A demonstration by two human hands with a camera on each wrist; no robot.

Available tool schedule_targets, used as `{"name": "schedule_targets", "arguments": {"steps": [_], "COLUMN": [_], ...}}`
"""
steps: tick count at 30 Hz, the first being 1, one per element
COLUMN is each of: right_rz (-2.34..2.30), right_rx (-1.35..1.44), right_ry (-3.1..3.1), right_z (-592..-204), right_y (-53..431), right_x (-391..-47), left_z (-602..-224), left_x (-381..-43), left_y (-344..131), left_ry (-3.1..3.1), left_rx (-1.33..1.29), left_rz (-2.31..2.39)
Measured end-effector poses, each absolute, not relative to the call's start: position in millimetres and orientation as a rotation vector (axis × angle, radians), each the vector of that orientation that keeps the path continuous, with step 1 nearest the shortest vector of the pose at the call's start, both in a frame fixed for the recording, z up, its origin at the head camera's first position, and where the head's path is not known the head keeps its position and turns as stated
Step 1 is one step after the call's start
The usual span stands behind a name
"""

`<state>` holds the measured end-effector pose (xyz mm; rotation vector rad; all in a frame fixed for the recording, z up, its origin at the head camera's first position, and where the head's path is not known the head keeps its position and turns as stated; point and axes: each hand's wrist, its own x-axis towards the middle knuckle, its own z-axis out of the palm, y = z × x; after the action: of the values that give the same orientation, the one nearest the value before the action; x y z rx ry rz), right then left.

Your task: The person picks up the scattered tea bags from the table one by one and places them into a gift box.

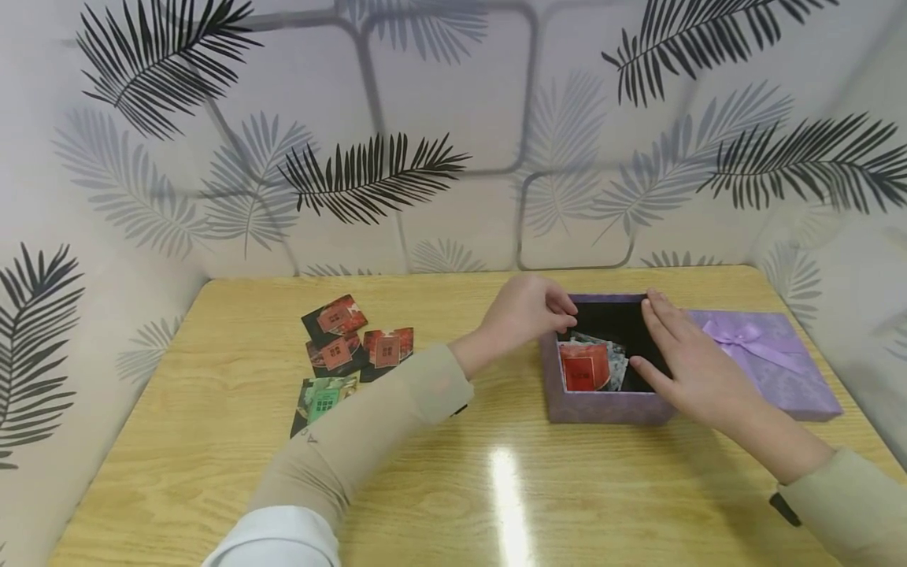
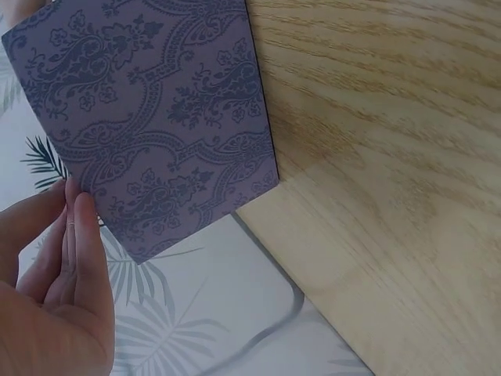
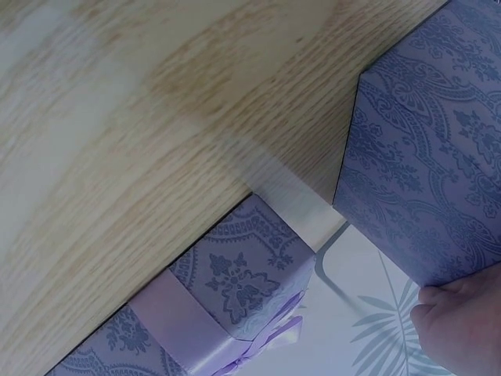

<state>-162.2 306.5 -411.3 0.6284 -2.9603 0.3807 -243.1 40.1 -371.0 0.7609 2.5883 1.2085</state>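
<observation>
An uncovered purple patterned box [image 1: 602, 409] with a black inside stands on the right part of the table. Inside lie several picture cards, a red card [image 1: 584, 366] at the front and greyish ones behind it. My left hand [image 1: 527, 315] pinches the box's left rim near the back corner, its thumb and index finger bent over the edge. Across the right rim rests my right hand [image 1: 690, 362], fingers stretched toward the back corner and thumb over the opening. In the left wrist view the fingertips meet the edge of the patterned wall [image 2: 156, 117].
The purple lid [image 1: 786, 370] with a ribbon bow lies right of the box, partly behind my right hand. Several red-and-black cards [image 1: 336, 353] and a green card [image 1: 322, 400] lie on the left of the wooden table [image 1: 439, 488]. A leaf-patterned wall covering [image 1: 453, 213] borders the back.
</observation>
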Motion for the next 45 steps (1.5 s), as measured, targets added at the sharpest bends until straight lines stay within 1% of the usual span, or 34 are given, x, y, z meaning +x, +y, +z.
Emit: {"name": "schedule_targets", "arguments": {"steps": [6, 10, 16, 21, 35, 45], "right_rz": [0.375, 0.374, 0.376, 0.378, 0.367, 0.364], "right_rx": [0.640, 0.652, 0.649, 0.643, 0.653, 0.659], "right_ry": [-2.962, -2.955, -2.959, -2.972, -2.965, -2.956], "right_z": [-411, -412, -411, -411, -411, -413], "right_y": [307, 307, 305, 304, 305, 305], "right_x": [-162, -162, -161, -161, -163, -163], "left_z": [-373, -368, -357, -358, -385, -417], "left_x": [-247, -251, -257, -259, -260, -260], "left_y": [32, 17, -20, -59, -150, -188], "left_ry": [2.529, 2.576, 2.658, 2.680, 2.700, 2.683], "left_rx": [0.777, 0.772, 0.651, 0.511, 0.249, 0.111], "left_rz": [1.290, 1.278, 1.275, 1.300, 1.406, 1.436]}}
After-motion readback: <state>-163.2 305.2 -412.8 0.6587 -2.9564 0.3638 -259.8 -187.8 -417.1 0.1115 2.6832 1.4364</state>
